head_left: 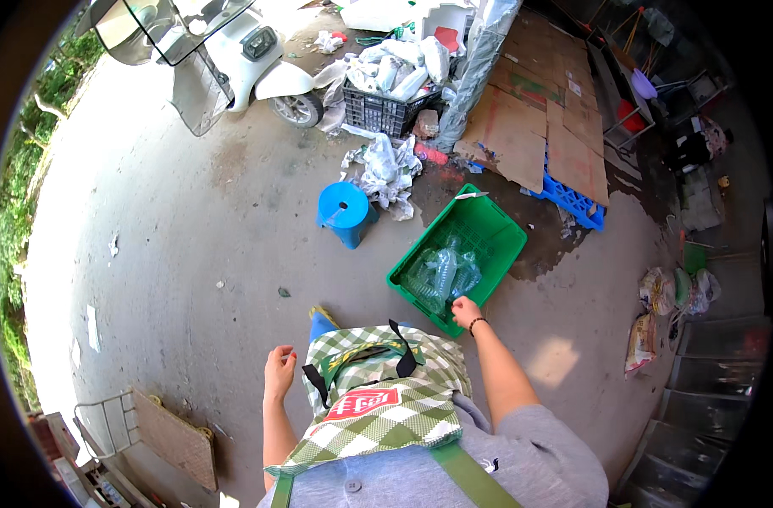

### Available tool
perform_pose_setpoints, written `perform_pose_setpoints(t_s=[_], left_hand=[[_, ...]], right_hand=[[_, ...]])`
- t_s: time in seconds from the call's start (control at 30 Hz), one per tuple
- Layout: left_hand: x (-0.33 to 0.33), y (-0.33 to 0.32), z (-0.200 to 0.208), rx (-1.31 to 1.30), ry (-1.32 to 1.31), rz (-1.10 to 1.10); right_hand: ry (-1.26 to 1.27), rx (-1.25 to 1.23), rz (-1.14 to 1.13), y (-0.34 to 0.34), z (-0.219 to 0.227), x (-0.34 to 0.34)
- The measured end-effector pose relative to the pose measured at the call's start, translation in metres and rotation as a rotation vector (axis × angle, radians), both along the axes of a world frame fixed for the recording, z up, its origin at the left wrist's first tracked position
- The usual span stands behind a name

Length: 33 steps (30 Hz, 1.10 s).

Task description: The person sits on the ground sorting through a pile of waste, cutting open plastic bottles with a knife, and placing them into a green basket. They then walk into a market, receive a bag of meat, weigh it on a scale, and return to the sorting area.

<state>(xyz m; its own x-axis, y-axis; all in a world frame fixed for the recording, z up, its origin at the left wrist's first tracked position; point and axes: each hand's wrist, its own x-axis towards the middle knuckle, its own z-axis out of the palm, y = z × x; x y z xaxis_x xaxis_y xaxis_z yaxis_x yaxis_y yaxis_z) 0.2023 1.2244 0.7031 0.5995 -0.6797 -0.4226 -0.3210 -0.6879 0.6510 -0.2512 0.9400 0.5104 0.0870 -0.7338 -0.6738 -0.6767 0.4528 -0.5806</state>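
Note:
My right hand (465, 312), with a dark bead bracelet at the wrist, is over the near rim of a green plastic crate (507, 222). Its fingers look curled; whether they hold anything is hidden. Clear ribbed plastic pieces, like crushed bottles (445, 273), lie in the crate close to that hand. A pale knife-like strip (472, 196) rests on the far rim. My left hand (279, 371) hangs beside the apron, fingers loosely bent and partly apart, with nothing visible in it. The green-checked apron (403, 415) covers my front, its black loops standing up.
A blue stool (346, 212) stands left of the crate. Beyond are crumpled plastic (386, 169), a black crate (378, 113) full of white bundles, and a white scooter (272, 76). Cardboard (513, 110) lies on a blue pallet (570, 200) at right. A folding cart (170, 432) lies lower left.

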Motion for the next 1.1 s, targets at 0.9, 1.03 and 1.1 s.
perform_pose_setpoints(t_s=[0.9,1.03,1.1], left_hand=[[0.301,-0.704,-0.179,0.107,-0.249,-0.682],[0.286,-0.804,-0.246,0.237,-0.196,-0.608],[0.271,-0.878,-0.313,0.248,-0.174,-0.7]], right_hand=[[0.474,-0.072,-0.687,-0.433,-0.158,0.098],[0.517,0.053,-0.767,-0.518,-0.226,0.099],[0.536,0.139,-0.844,-0.529,-0.259,0.087]])
